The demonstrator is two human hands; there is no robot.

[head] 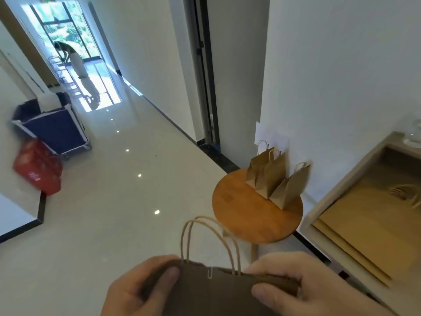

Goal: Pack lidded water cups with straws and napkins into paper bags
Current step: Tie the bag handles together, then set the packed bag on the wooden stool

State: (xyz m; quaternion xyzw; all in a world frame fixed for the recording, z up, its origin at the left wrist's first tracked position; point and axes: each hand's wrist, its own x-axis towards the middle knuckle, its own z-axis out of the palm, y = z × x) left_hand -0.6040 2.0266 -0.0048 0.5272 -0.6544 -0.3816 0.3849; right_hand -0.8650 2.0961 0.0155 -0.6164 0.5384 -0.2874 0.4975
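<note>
I had both hands low in the view, well apart, each clamped on the top edge of a brown bag (216,290): the left hand (136,286) pinched its left corner and the right hand (291,281) its right corner, thumbs toward me. A clip (209,272) sat on the rim between the twine handles (205,236), which stood upright. Just beyond was a round wooden table (250,215) against the white wall (341,65), with three bags (273,176) standing along its far side. To the right, a pale cabinet (337,197) held flat bags (364,224). The glossy floor (114,201) ran down a corridor past a dark doorway (205,76). A blue cart (57,128) and a red box (38,169) stood left, and a person (75,58) bent over by the far window (61,26).
</note>
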